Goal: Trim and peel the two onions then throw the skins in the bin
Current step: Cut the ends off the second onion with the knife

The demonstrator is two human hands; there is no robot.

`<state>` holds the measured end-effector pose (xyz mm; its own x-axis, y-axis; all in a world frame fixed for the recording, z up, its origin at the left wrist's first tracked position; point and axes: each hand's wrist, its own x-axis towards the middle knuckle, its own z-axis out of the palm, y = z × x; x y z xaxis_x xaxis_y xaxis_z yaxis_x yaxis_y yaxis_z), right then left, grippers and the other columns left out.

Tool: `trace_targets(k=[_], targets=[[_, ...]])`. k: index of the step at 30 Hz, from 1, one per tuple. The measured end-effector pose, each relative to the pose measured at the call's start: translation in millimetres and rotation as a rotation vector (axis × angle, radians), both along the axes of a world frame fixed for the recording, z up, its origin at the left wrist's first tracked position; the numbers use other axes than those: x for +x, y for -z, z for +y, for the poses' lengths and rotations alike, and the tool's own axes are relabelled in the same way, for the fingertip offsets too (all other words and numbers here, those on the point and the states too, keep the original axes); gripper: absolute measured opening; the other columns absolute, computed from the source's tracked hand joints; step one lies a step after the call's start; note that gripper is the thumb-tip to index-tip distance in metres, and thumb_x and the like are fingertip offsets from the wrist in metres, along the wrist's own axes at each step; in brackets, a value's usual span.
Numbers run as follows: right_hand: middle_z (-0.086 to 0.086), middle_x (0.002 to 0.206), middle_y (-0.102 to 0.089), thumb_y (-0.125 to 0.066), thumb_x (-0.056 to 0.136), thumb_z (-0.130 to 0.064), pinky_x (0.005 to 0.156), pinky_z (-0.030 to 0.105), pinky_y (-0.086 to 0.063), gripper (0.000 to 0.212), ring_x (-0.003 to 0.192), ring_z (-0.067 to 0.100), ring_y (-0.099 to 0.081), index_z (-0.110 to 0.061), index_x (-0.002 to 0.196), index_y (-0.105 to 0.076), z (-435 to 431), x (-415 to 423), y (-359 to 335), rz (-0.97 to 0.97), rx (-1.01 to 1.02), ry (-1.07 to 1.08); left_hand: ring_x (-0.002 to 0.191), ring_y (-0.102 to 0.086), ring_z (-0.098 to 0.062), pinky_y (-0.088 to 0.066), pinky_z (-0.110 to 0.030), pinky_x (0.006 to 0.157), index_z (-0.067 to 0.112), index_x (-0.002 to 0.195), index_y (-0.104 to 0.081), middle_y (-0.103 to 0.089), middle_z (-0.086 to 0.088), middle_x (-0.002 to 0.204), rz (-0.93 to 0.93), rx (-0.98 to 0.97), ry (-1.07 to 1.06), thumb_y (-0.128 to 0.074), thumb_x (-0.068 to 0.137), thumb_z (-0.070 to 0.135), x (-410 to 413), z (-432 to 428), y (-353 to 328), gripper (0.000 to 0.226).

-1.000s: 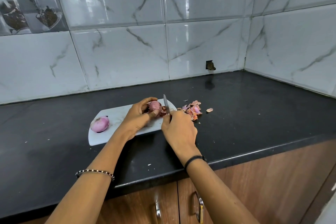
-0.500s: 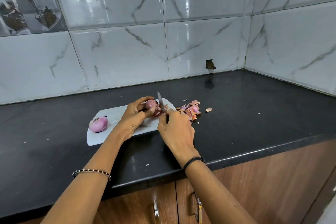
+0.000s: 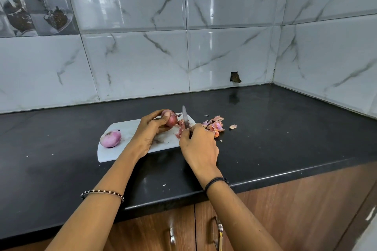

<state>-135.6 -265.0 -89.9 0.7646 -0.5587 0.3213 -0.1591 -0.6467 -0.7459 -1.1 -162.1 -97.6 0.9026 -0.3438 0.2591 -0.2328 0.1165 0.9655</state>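
Note:
A white cutting board point(image 3: 124, 149) lies on the black counter. My left hand point(image 3: 150, 130) grips a red onion point(image 3: 171, 119) still in its skin, lifted slightly over the board's right end. My right hand point(image 3: 199, 146) holds a knife point(image 3: 185, 117) with the blade pointing up and away, just right of that onion. A peeled pink onion point(image 3: 110, 138) rests on the board's left end. Skin scraps point(image 3: 180, 128) lie on the board by the knife, and a pile of onion skins point(image 3: 214, 125) sits on the counter to the right of the board.
The black counter point(image 3: 285, 128) meets marble-tiled walls at the back and right, forming a corner. A small hole point(image 3: 235, 77) shows in the back wall. Wooden cabinet doors with metal handles point(image 3: 219, 232) run below the counter edge. No bin is in view.
My left hand has raised and turned the red onion. The knife has come away from it and now stands just to its right, over scraps on the board.

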Motion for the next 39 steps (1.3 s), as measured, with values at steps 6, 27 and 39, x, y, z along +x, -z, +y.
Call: trace_targets(k=[6,27,39], targets=[[0.002,0.088,-0.066,-0.049,0.101,-0.037,0.066,0.033,-0.038,0.023,0.082,0.026,-0.059,-0.016,0.099,-0.060,0.3,-4.3,-2.4,-0.065,-0.021,0.046,0.095,-0.075,-0.018,-0.056,-0.034,0.096,0.019,0.109,-0.075,-0.078,-0.002,0.100,0.018,-0.030,-0.021,-0.070,0.094,0.022,-1.5,1.4,0.1,0.016],[0.006,0.099,-0.063,-0.049,0.102,-0.023,0.064,0.032,-0.039,0.019,0.094,0.033,-0.066,-0.012,0.089,-0.057,-36.6,-9.7,-4.4,0.164,-0.335,0.187,0.103,-0.072,-0.030,-0.060,-0.031,0.082,0.013,0.111,-0.073,-0.073,-0.013,0.109,0.092,-0.095,-0.048,-0.072,0.092,0.037,0.2,0.6,-3.4,0.031],[0.004,0.101,-0.068,-0.050,0.101,-0.024,0.059,0.029,-0.035,0.022,0.096,0.029,-0.066,-0.019,0.105,-0.070,-17.1,-1.1,-10.5,0.139,-0.570,-0.029,0.087,-0.069,-0.024,-0.059,-0.038,0.091,0.017,0.101,-0.075,-0.074,-0.014,0.103,0.123,-0.093,-0.121,-0.074,0.088,0.046,-3.2,0.5,-5.9,0.031]])
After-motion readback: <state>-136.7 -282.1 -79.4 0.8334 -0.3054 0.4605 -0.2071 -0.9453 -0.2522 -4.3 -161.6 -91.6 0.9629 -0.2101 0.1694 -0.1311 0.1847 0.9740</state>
